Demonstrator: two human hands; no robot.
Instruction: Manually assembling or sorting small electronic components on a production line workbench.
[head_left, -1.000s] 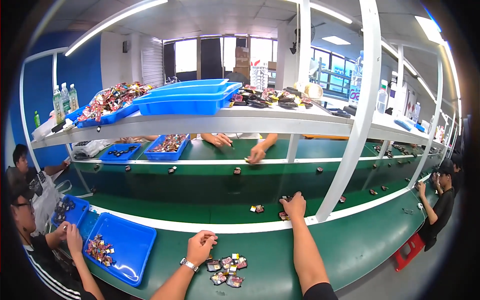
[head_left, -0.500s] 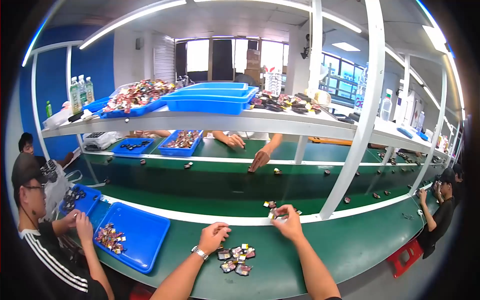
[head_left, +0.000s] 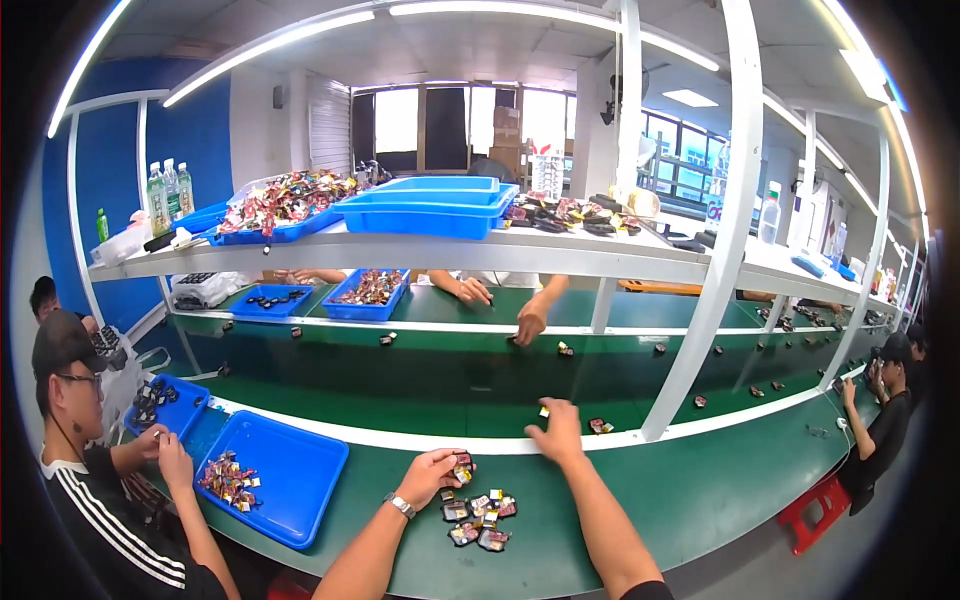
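Close above the near green bench, my left hand [head_left: 428, 478], wearing a metal watch, is closed around a small black-cased electronic part [head_left: 463, 468] with reddish and yellow patches. Just below it lies a loose cluster of similar parts [head_left: 480, 519] on the bench. My right hand [head_left: 559, 436] reaches across the white rail [head_left: 480, 444] to the belt, thumb and fingers apart. At its fingertips a yellow-and-white bit of a part [head_left: 544, 411] shows; the rest is hidden by the hand. To the right of that hand, another part [head_left: 600, 426] lies by the rail.
A blue tray [head_left: 318, 480] with a small pile stands left, beside a seated co-worker [head_left: 85, 460]. A slanted white post [head_left: 700, 260] rises right of my right hand. Across the dark green belt [head_left: 400, 385] are a co-worker's hands [head_left: 532, 318]; a loaded shelf [head_left: 420, 255] spans above.
A part that was in my right hand is now in my left. The right hand has moved slightly left and forward over the belt, its thumb spreading. The co-worker's hand opposite has shifted right.
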